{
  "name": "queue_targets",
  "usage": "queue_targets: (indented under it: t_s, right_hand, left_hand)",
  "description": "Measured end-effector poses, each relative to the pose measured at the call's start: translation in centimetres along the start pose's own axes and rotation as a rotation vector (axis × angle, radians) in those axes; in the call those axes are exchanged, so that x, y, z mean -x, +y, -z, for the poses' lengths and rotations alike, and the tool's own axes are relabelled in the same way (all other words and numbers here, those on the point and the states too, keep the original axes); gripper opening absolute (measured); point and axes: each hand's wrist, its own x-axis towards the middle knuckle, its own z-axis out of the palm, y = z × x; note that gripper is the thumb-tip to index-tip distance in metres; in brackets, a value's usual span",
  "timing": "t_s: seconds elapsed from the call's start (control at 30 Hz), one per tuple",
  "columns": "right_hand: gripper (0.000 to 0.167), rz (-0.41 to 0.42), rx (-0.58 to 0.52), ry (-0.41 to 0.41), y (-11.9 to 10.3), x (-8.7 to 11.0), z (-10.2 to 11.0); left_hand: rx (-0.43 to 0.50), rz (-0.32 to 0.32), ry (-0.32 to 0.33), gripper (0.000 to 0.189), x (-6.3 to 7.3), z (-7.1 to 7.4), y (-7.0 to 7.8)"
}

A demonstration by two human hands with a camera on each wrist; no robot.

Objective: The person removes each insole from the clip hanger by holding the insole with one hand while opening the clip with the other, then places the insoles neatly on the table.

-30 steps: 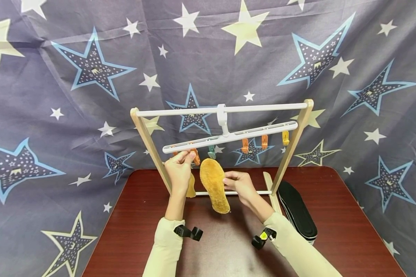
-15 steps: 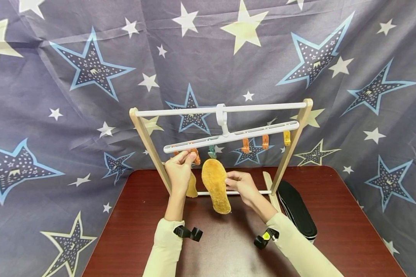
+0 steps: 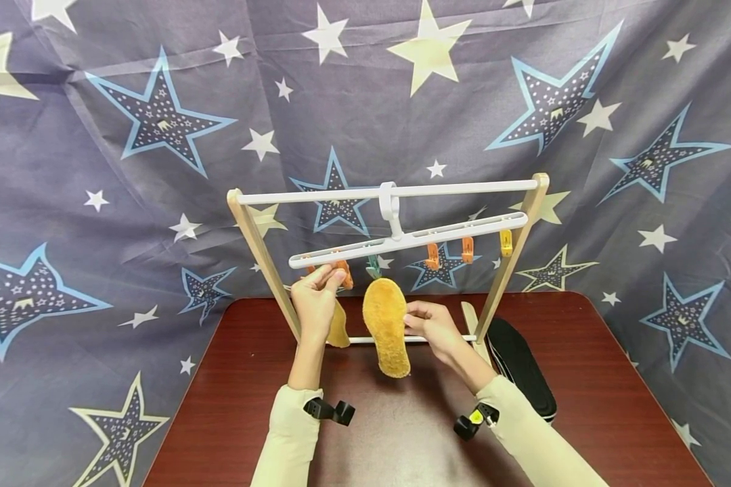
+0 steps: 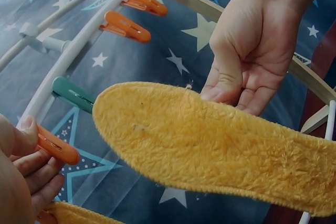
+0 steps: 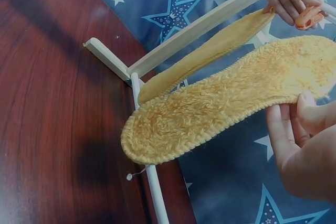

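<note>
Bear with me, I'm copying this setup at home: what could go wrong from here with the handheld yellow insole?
The right hand pinches the insole by one edge, so it may twist or slip. The white hanger slants down to the left, so weight added there might tip it further. The insole's top end is right by the green clip and could catch on it.

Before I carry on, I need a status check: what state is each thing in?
Held yellow insole: wide end up, edge pinched by right grip
Left grip: pinching an orange clip
Second yellow insole: hanging near left grip
White hanger: hooked on rack, left end lower
Green clip: at held insole's top, clamping unclear
Two right orange clips: empty
Yellow clip: empty
Black insole: lying on table
</note>
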Motion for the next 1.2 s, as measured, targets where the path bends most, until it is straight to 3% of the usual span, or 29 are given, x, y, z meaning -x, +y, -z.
queue_targets:
  t_s: [0.23,0.63,0.87,1.2]
  right_hand:
    - [0.018,0.0,-0.013,0.018,-0.3,0.3,0.7]
    - [0.02,0.017,-0.026,-0.005,-0.6,0.7,2.7]
    - [0.022,0.018,-0.034,0.037,-1.4,1.2,3.4]
    - [0.028,0.023,-0.061,0.026,-2.4,2.1,5.1]
  left_hand:
    - [-0.005,-0.019,-0.032,0.021,-0.1,0.1,-0.4]
    - [0.007,-0.014,-0.035,0.022,-0.1,0.1,-0.5]
    - [-0.007,-0.009,-0.029,0.022,-0.2,0.1,-0.5]
    - [-0.003,-0.004,-0.031,0.023,-0.2,0.0,-0.5]
